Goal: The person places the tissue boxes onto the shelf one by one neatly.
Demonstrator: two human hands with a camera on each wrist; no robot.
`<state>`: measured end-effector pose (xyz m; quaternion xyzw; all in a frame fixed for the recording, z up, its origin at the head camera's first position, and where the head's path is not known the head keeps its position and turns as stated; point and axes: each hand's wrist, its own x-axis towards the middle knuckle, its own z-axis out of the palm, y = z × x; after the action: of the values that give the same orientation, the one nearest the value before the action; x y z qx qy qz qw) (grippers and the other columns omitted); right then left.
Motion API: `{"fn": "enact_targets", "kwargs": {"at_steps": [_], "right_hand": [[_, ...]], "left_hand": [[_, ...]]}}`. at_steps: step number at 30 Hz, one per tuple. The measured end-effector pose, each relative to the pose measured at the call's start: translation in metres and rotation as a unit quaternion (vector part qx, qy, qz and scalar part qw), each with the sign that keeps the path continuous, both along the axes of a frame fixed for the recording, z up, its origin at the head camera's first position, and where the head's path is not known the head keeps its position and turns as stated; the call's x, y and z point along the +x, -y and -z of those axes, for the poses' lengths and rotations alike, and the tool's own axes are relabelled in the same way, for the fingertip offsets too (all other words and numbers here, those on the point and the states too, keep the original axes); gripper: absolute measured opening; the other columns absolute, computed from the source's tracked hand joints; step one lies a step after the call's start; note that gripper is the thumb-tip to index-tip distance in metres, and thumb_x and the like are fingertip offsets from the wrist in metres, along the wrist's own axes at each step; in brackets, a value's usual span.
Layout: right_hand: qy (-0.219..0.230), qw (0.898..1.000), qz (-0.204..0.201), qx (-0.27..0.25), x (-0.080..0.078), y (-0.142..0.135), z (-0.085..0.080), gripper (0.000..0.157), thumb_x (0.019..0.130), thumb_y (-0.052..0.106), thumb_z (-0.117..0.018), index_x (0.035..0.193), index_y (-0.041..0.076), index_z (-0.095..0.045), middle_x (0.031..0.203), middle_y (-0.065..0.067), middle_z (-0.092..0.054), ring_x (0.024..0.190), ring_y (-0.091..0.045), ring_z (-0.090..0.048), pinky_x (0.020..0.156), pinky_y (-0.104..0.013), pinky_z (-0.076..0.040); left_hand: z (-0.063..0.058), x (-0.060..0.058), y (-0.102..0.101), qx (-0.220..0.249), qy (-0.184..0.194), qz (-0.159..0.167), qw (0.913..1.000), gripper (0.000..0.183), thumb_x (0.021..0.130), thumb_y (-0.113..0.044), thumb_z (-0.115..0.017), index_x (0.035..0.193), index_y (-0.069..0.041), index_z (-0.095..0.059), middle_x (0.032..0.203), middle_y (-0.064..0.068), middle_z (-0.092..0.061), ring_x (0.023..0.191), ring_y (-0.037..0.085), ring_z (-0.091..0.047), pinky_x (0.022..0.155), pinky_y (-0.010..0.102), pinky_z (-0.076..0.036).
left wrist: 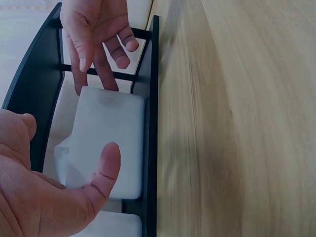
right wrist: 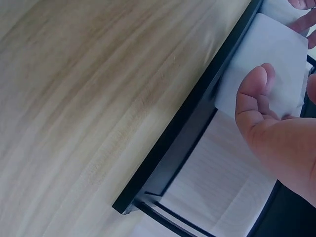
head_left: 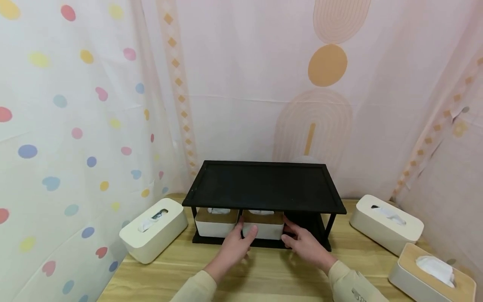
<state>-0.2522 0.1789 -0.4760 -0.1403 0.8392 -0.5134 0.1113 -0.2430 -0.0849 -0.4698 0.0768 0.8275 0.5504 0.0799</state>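
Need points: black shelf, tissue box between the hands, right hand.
Black shelf (head_left: 264, 186), head view: middle of its top panel.
Tissue box (head_left: 269, 231), head view: white front face.
Right hand (head_left: 305, 244), head view: back of the hand.

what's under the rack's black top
Visible under the black top, on a black base: a left tissue box and a middle tissue box, both white with brown lids, the latter between the left hand and right hand. The top covers their rear parts and anything behind them.
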Motion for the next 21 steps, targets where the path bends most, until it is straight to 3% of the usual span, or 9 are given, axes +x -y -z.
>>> {"fn": "enact_targets", "kwargs": {"at_steps": [4, 8, 11, 21], "right_hand": [[0.005, 1.000, -0.005, -0.006, 0.000, 0.000, 0.000, 0.070, 0.113, 0.025, -0.056, 0.171, 0.006, -0.021, 0.161, -0.031, -0.047, 0.114, -0.026, -0.072, 0.087, -0.038, -0.058], [0.013, 1.000, -0.015, -0.014, 0.000, -0.001, -0.001, 0.071, 0.113, 0.026, -0.056, 0.171, 0.007, -0.021, 0.162, -0.031, -0.046, 0.111, -0.028, -0.070, 0.084, -0.037, -0.056], [0.017, 0.999, -0.021, -0.021, 0.001, -0.001, -0.002, 0.071, 0.113, 0.024, -0.056, 0.171, 0.006, -0.021, 0.162, -0.032, -0.045, 0.111, -0.031, -0.069, 0.083, -0.038, -0.055], [0.024, 0.999, -0.029, -0.028, 0.002, -0.001, -0.002, 0.074, 0.112, 0.025, -0.059, 0.171, 0.006, -0.019, 0.165, -0.036, -0.038, 0.102, -0.028, -0.066, 0.082, -0.042, -0.055]], "left_hand": [[0.000, 0.001, -0.002, -0.002, -0.006, -0.007, 1.0000, 0.095, 0.108, -0.059, -0.054, 0.171, -0.001, -0.012, 0.140, 0.034, -0.061, 0.091, 0.029, -0.072, 0.070, 0.035, -0.057], [0.000, 0.003, -0.003, -0.011, -0.014, -0.016, 0.9997, 0.097, 0.108, -0.058, -0.056, 0.170, 0.002, -0.012, 0.102, 0.025, -0.073, 0.082, 0.027, -0.072, 0.071, 0.035, -0.057], [0.000, 0.006, -0.004, -0.012, -0.015, -0.020, 0.9996, 0.100, 0.106, -0.059, -0.058, 0.169, 0.004, -0.012, 0.100, 0.018, -0.073, 0.079, 0.024, -0.072, 0.071, 0.035, -0.057], [0.000, 0.011, -0.004, 0.011, 0.007, -0.015, 0.9998, 0.105, 0.106, -0.062, -0.057, 0.170, 0.003, -0.006, 0.103, 0.021, -0.075, 0.088, 0.028, -0.075, 0.077, 0.039, -0.060]]}}
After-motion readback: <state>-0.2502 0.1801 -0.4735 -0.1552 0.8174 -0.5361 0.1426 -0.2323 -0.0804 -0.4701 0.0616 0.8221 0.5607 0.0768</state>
